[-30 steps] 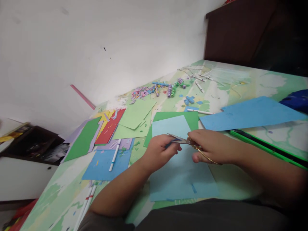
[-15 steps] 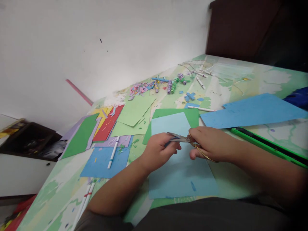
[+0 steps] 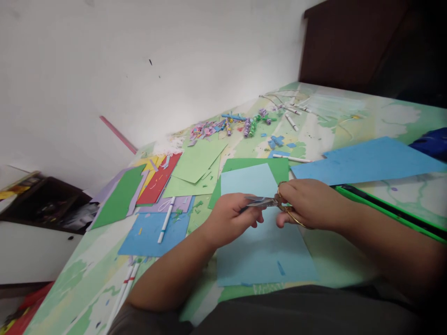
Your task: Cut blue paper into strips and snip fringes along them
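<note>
My right hand (image 3: pixel 310 204) grips gold-handled scissors (image 3: pixel 270 203), their blades pointing left toward my left hand (image 3: pixel 232 218). The left hand is closed in a pinch on a small blue paper piece (image 3: pixel 243 209) held at the blade tips; most of that piece is hidden by the fingers. Both hands hover over a light blue sheet (image 3: pixel 261 251) lying on the green patterned table (image 3: pixel 335 125), with a dark green sheet (image 3: pixel 279 167) under its far end.
Coloured sheets lie to the left: green (image 3: pixel 120 197), red (image 3: pixel 160 179), light green (image 3: pixel 195 163), blue (image 3: pixel 146 235) with a white marker (image 3: pixel 166 219) on it. A large blue sheet (image 3: pixel 366 163) and green ruler (image 3: pixel 387 209) are right. Rolled paper bits (image 3: pixel 240 125) lie far back.
The scissor blades have closed a little on the small blue piece. The hands stayed in place and the view shifted slightly.
</note>
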Demonstrator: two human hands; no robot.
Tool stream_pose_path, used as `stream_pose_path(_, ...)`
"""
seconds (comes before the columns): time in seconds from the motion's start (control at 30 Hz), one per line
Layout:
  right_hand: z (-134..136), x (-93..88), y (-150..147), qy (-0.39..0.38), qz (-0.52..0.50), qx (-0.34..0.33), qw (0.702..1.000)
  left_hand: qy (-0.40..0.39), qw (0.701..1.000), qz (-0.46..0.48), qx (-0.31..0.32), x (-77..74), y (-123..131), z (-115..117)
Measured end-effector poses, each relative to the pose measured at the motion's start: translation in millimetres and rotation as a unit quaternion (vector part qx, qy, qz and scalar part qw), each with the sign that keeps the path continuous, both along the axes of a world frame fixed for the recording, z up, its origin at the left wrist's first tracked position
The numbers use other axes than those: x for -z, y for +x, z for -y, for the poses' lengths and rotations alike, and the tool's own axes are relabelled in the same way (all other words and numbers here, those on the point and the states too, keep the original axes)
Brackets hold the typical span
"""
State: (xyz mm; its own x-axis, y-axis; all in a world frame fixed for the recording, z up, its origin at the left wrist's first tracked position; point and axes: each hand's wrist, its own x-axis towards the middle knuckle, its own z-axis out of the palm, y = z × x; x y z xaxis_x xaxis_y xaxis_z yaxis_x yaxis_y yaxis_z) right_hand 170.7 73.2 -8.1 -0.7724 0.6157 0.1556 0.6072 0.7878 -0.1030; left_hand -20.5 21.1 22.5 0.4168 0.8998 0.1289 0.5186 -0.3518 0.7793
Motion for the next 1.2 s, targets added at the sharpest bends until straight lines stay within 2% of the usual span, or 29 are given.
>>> stream_pose_path(0.1, -0.7, 0.5, 0.1, 0.003, -0.003, -0.004, 1.000, -0.056, 0.998, 0.036, -0.008, 1.1, -0.6, 0.8)
stream_pose_path(0.2, 0.3, 0.1, -1.3, -0.013, -0.014, 0.022, 1.000, -0.094, 0.992, 0.076, -0.030, 3.0, -0.6, 1.0)
stream_pose_path(0.27, 2.1, -0.9, -2.9, -0.036, -0.035, 0.041, 0.998, -0.092, 0.990, 0.095, -0.056, 3.5, 0.3, 0.7)
stream_pose_path(0.43, 6.7, -3.5, -6.0, -0.086, -0.079, 0.037, 0.992, -0.057, 0.986, 0.112, -0.110, 2.3, 4.7, 0.5)
stream_pose_path(0.77, 9.3, -2.9, -3.9, -0.122, -0.099, -0.001, 0.988, -0.029, 0.995, 0.042, -0.082, -0.9, 7.6, 3.7)
stream_pose_path(1.03, 9.2, 0.2, -3.3, -0.081, -0.080, 0.002, 0.993, 0.006, 0.999, 0.001, -0.052, -2.4, 2.5, 2.2)
stream_pose_path(1.2, 10.7, -2.1, -5.5, -0.066, -0.034, 0.026, 0.997, -0.013, 0.999, 0.003, -0.051, -1.1, 0.4, 1.0)
